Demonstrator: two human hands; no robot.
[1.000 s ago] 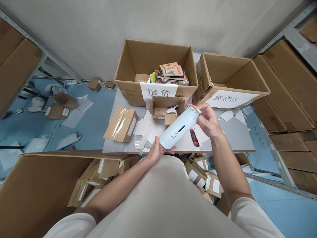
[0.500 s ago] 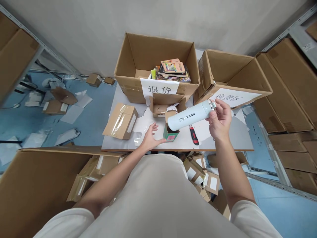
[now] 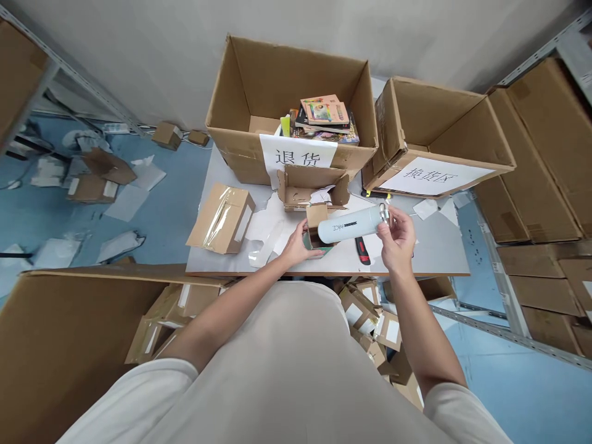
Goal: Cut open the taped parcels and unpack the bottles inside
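Note:
A pale blue bottle (image 3: 354,225) with dark lettering and a metal neck is tilted nearly flat, its base at the mouth of a small green box (image 3: 319,251). My right hand (image 3: 396,237) grips the bottle by its neck and cap end. Around the left side of the green box my left hand (image 3: 298,245) is closed, thumb along the near face. The box's raised brown flap (image 3: 317,213) stands up behind the opening. A red and black utility knife (image 3: 362,251) lies on the table just below the bottle.
Behind stand a large carton (image 3: 291,157) with books (image 3: 326,114) and another labelled carton (image 3: 437,176). A small opened carton (image 3: 296,194) sits before them. To the left is a taped parcel (image 3: 222,216). Several parcels (image 3: 370,311) lie below the table's front edge (image 3: 430,273).
My left hand has moved right and closed on the green box. My right hand has brought the bottle slightly lower and left, its base now against the box opening.

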